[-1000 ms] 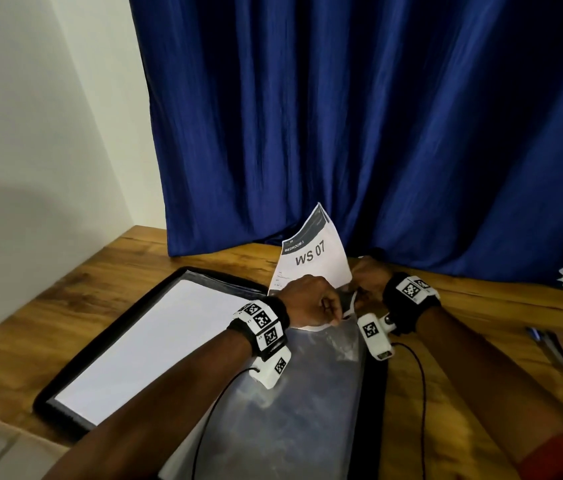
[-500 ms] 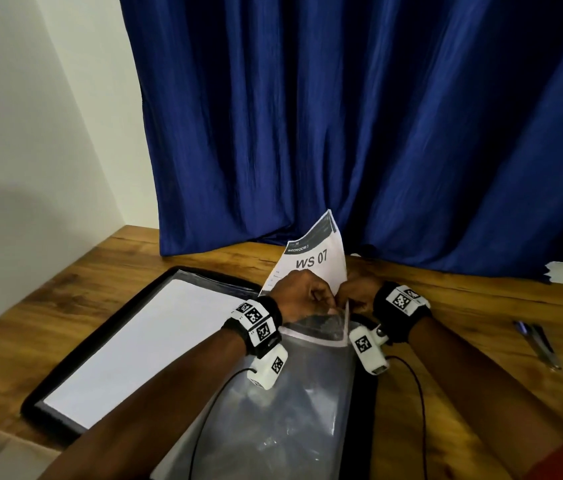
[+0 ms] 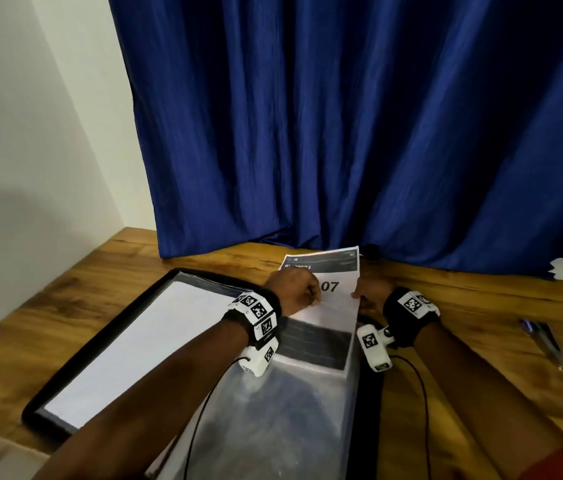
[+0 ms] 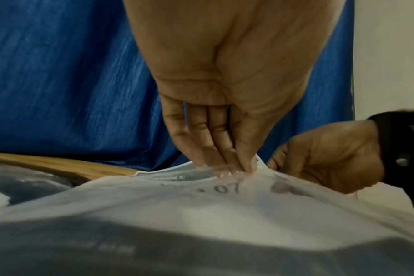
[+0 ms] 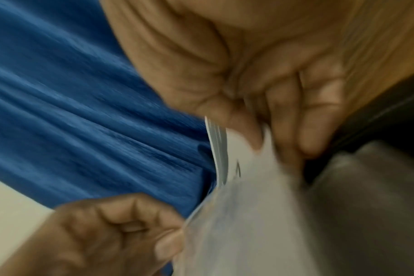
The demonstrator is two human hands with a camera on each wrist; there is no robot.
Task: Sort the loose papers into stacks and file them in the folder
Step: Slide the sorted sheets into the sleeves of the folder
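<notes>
From the head view, my left hand (image 3: pixel 295 289) and right hand (image 3: pixel 370 294) sit at the top of the clear sleeve (image 3: pixel 283 410) of the open black folder (image 3: pixel 107 336) on the wooden table (image 3: pixel 463 306). The printed sheet (image 3: pixel 325 268), marked "07", lies partly inside the sleeve, its dark header sticking out toward the blue curtain (image 3: pixel 342 116). A white page (image 3: pixel 127 344) fills the folder's left side. Pens (image 3: pixel 546 342) lie well off to my right.

From my left wrist, my left grip is narrow: fingertips (image 4: pixel 246 162) and thumb pinch the sleeve's upper edge, lifting it over the sheet (image 4: pixel 173 175). My right hand (image 4: pixel 329 156) curls just beside it.

From my right wrist, blurred, my right fingers (image 5: pixel 236 119) pinch the sheet's (image 5: pixel 248 158) edge.
</notes>
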